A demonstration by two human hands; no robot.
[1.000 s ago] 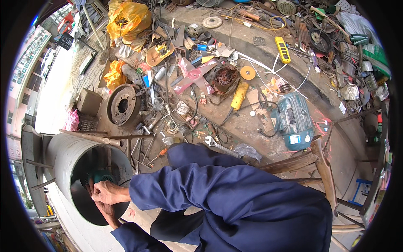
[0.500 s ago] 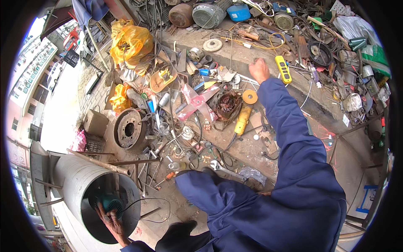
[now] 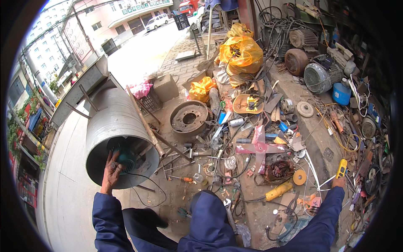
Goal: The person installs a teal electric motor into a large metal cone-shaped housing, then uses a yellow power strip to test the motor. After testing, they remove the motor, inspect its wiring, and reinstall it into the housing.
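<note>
At the left, my left hand [image 3: 110, 171] is at the mouth of a large grey metal cylinder [image 3: 95, 148], fingers stretched upward and apart. They lie against or just in front of a green motor-like body [image 3: 126, 161] with a vented end and a black cord. The cylinder's shadow hides the rest of that body. Far to the right, my right hand [image 3: 338, 182] is closed round the lower end of a yellow button control [image 3: 342, 167]. Left of it are a yellow angle grinder [image 3: 278, 191] and a round orange-tan disc [image 3: 299, 177].
A rusty wheel rim [image 3: 189, 118], a red-and-grey fan blade [image 3: 260, 148] and an adjustable wrench [image 3: 229, 212] lie among scattered tools and cables. Metal bars [image 3: 145, 122] stick out beside the cylinder. Electric motors [image 3: 317, 78] line the raised step at the right.
The view has swung toward the left and the street. My right hand, earlier beside the yellow control, is now on its lower end. My left hand stays at the cylinder's mouth.
</note>
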